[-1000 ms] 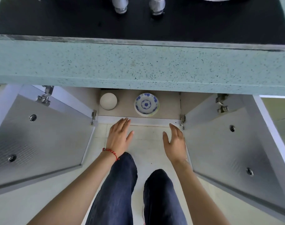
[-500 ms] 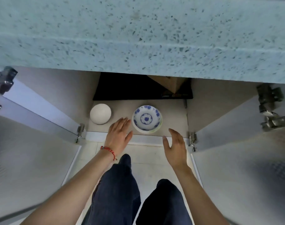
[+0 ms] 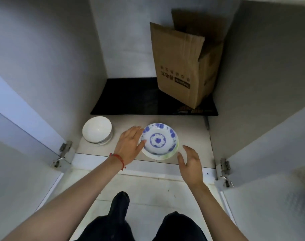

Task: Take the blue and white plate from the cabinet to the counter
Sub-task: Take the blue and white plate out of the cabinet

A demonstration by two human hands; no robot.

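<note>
The blue and white plate (image 3: pixel 159 141) sits on the cabinet floor (image 3: pixel 191 131) near its front edge, on top of another pale plate whose rim shows beneath it. My left hand (image 3: pixel 130 145) rests against the plate's left rim, with the thumb lying over the edge and the fingers spread along the side. My right hand (image 3: pixel 190 162) hovers just right of and below the plate, fingers apart and holding nothing, a small gap from the rim. The counter is out of view.
A stack of white bowls (image 3: pixel 97 130) stands left of the plate. A brown cardboard box (image 3: pixel 183 66) stands on a black mat (image 3: pixel 139 98) at the back. Both cabinet doors hang open, hinges (image 3: pixel 64 148) at either side. My knees are below.
I have crouched lower, so the counter edge has left the view and the cabinet's inside shows. Both hands moved forward; the left one reached the plate's rim.
</note>
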